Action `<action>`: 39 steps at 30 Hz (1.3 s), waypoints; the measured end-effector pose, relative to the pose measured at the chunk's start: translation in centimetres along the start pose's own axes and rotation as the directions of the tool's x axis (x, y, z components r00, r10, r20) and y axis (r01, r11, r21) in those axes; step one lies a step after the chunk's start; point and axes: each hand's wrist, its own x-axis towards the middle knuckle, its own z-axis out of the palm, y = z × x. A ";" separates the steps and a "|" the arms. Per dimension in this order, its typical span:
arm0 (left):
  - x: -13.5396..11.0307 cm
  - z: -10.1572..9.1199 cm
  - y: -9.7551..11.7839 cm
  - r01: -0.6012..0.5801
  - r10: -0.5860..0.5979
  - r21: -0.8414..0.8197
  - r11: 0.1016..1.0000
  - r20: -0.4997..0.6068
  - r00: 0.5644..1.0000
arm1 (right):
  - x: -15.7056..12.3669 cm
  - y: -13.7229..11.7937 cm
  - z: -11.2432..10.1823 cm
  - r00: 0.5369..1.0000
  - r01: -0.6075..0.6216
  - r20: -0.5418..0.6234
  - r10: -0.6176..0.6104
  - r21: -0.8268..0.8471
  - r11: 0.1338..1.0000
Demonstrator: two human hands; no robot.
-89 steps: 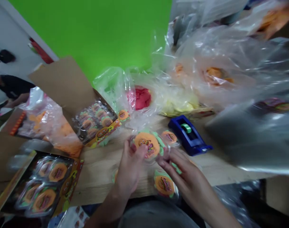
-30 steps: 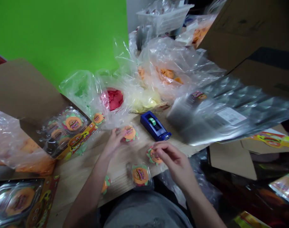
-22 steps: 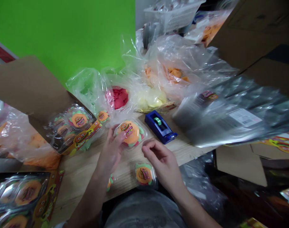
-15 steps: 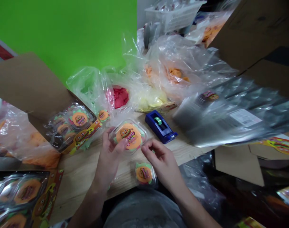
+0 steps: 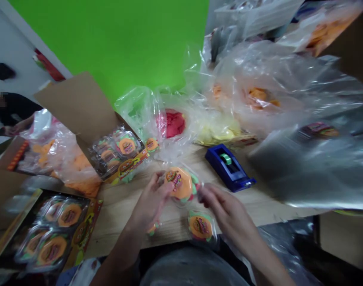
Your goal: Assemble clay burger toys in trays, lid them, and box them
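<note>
While the left hand [image 5: 151, 197] grips a clear burger pack [image 5: 181, 183] over the tabletop [image 5: 113, 210], the right hand [image 5: 226, 204] bunches its fingers beside it; blur makes it hard to tell whether they pinch anything. A second pack [image 5: 200, 225] lies at the tabletop's near edge.

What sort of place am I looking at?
Probably a packing workshop: a clear plastic burger-printed pack in the left hand, a blue plastic tape dispenser, and an open brown cardboard box holding similar packs.
</note>
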 end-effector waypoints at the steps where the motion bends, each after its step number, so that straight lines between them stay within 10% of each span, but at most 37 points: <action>1: 0.0 -1.0 0.7 -0.095 0.097 0.047 0.994 -0.042 0.994 | 0.2 0.3 -0.4 0.996 -0.047 -0.081 0.047 0.002 0.999; 3: 0.2 -3.9 3.0 -0.381 0.420 0.219 0.898 -0.174 0.891 | 0.6 1.0 -1.9 0.957 -0.143 -0.255 0.135 -0.013 0.990; 6: 0.8 -9.9 7.5 -0.556 0.827 0.631 0.540 -0.276 0.490 | 0.8 2.9 -4.9 0.877 -0.282 -0.431 0.215 -0.097 0.955; 12: 2.6 -19.0 10.4 -0.253 0.704 0.876 0.411 -0.128 0.699 | 1.0 8.3 -8.9 0.756 -0.500 -0.596 0.269 -0.263 0.825; 20: 3.6 -20.1 8.4 -0.123 0.641 0.939 0.321 -0.119 0.758 | 2.6 11.2 -8.5 0.841 -0.470 -0.385 0.380 -0.174 0.865; 23: 3.0 -18.9 8.9 -0.008 0.704 0.981 0.196 -0.135 0.698 | 3.1 10.7 -8.4 0.857 -0.449 -0.335 0.391 -0.116 0.886; 27: 1.7 -14.3 7.1 -0.089 0.900 0.996 -0.022 0.058 0.432 | 2.6 10.2 -8.5 0.879 -0.408 -0.263 0.398 0.017 0.913; 29: 1.4 -11.0 4.3 -0.238 0.874 0.971 0.026 0.094 0.477 | 1.6 10.5 -8.7 0.885 -0.380 -0.252 0.391 0.093 0.920; 33: 2.9 -3.5 -3.5 -0.350 0.354 0.843 0.410 0.207 0.912 | -0.9 11.8 -9.1 0.900 -0.328 -0.244 0.361 0.167 0.930; 35: 4.7 -0.3 -6.7 -0.253 0.042 0.803 0.539 0.275 0.961 | -1.5 12.7 -8.9 0.898 -0.327 -0.257 0.358 0.158 0.932; 39: 8.4 4.1 -9.9 -0.191 -0.171 0.818 0.542 0.330 0.929 | -0.8 14.5 -7.7 0.864 -0.343 -0.351 0.361 0.115 0.932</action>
